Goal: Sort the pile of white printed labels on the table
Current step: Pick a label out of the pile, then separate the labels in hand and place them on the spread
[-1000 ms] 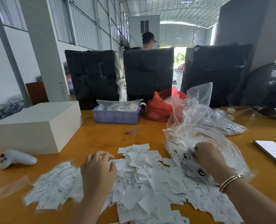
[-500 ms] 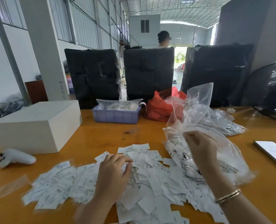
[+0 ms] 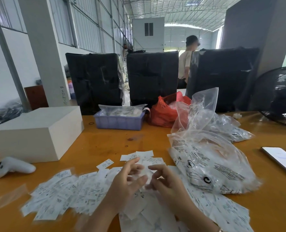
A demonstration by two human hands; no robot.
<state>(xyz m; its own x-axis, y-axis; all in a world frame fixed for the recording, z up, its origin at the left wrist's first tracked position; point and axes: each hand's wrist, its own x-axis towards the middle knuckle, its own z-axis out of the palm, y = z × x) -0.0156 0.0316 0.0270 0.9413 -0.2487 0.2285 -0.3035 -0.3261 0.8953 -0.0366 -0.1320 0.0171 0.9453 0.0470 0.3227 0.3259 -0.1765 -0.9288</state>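
A pile of white printed labels [image 3: 81,195] lies spread across the orange table [image 3: 105,144] in front of me, from the left to the lower right. My left hand [image 3: 125,183] and my right hand [image 3: 167,183] meet just above the middle of the pile. A blurred white label [image 3: 145,173] sits between the fingertips of both hands, which curl in and pinch it. Motion blur hides the print and the exact finger contact.
A heap of clear printed plastic bags [image 3: 211,164] lies right of my hands. A white box [image 3: 35,131] and a white controller [image 3: 14,166] sit on the left. A blue tray [image 3: 118,122] and a red bag [image 3: 164,113] are behind. A phone [image 3: 281,159] and a fan [image 3: 279,96] are on the right.
My right hand left the plastic bags and came left to the pile's middle. My left hand moved right and lifted to meet it, and a label is now between them.
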